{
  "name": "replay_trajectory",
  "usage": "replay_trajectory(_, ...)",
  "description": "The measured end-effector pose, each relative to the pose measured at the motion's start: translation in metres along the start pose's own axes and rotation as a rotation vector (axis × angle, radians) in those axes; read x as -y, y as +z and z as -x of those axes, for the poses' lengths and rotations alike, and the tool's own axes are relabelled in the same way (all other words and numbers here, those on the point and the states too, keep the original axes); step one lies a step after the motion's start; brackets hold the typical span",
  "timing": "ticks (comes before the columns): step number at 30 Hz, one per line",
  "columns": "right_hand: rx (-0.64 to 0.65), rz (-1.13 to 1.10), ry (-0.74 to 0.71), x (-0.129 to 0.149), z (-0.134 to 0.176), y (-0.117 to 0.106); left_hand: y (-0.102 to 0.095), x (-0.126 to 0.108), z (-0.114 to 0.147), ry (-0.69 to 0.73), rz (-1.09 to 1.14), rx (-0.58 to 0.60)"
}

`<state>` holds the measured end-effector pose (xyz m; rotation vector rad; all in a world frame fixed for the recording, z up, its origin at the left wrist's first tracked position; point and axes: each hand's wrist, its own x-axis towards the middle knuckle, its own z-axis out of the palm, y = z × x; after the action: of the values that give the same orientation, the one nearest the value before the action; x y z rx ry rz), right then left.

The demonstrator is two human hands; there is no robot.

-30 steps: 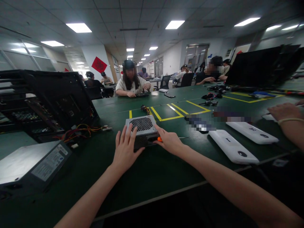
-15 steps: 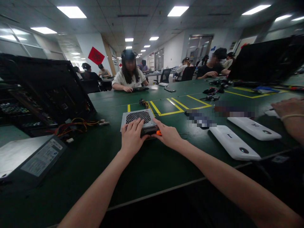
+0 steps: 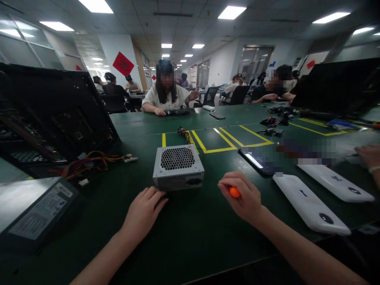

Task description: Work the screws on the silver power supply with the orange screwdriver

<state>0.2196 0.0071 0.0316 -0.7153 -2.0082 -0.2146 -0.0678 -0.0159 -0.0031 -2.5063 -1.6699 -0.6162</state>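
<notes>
A grey computer power supply (image 3: 178, 162) with a honeycomb vent on top sits on the green table in front of me. My left hand (image 3: 145, 211) is at its near left corner, fingers loosely stretched out and holding nothing; whether the fingertips touch the casing I cannot tell. To the right of the unit, my right hand (image 3: 242, 196) is closed around an orange-handled screwdriver (image 3: 234, 192). Only the orange end of it shows, the remainder being covered by my fingers. A bundle of cables (image 3: 184, 134) comes out behind the power supply.
An open computer case (image 3: 59, 114) stands at the left, with another power supply (image 3: 38, 213) before it. White devices (image 3: 308, 202) and a phone (image 3: 257, 161) lie on the right. Yellow tape (image 3: 219, 149) marks the table (image 3: 190, 237). A co-worker (image 3: 166, 91) sits opposite.
Both hands have come off the power supply's top and side. My left hand dropped to its near left corner; my right moved away rightward with the screwdriver. The view shifted slightly.
</notes>
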Motion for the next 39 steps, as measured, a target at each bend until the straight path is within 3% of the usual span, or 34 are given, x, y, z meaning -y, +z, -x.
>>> replay_trajectory(7, -0.115, 0.117, -0.007, 0.006, 0.007, -0.012, 0.012, -0.013, -0.022, -0.016, -0.12, 0.075)
replay_trajectory(12, -0.182, -0.149, 0.089, 0.0, 0.017, -0.006, 0.014, -0.01, -0.022, -0.028, -0.003, 0.072)
replay_trajectory(15, -0.272, -0.316, 0.199, 0.002, 0.016, -0.004, 0.013, -0.009, -0.02, -0.066, 0.155, 0.064)
replay_trajectory(18, -0.33, -0.44, 0.347, 0.009, 0.012, -0.006, 0.008, -0.01, -0.018, -0.205, 0.415, 0.085)
replay_trajectory(24, -0.496, -0.51, 0.57, 0.034, 0.023, -0.005, 0.001, -0.027, -0.015, -0.432, 0.94, 0.165)
replay_trajectory(28, -0.46, -0.508, 0.687, 0.055, 0.046, -0.003, 0.002, -0.042, -0.013, -0.508, 1.192, 0.156)
replay_trajectory(33, -0.335, -0.326, 0.556, 0.081, 0.07, -0.001, 0.007, -0.064, -0.017, -0.74, 1.423, 0.02)
replay_trajectory(39, -0.174, -0.26, 0.532, 0.105, 0.087, 0.004, 0.008, -0.081, -0.019, -0.954, 1.754, -0.052)
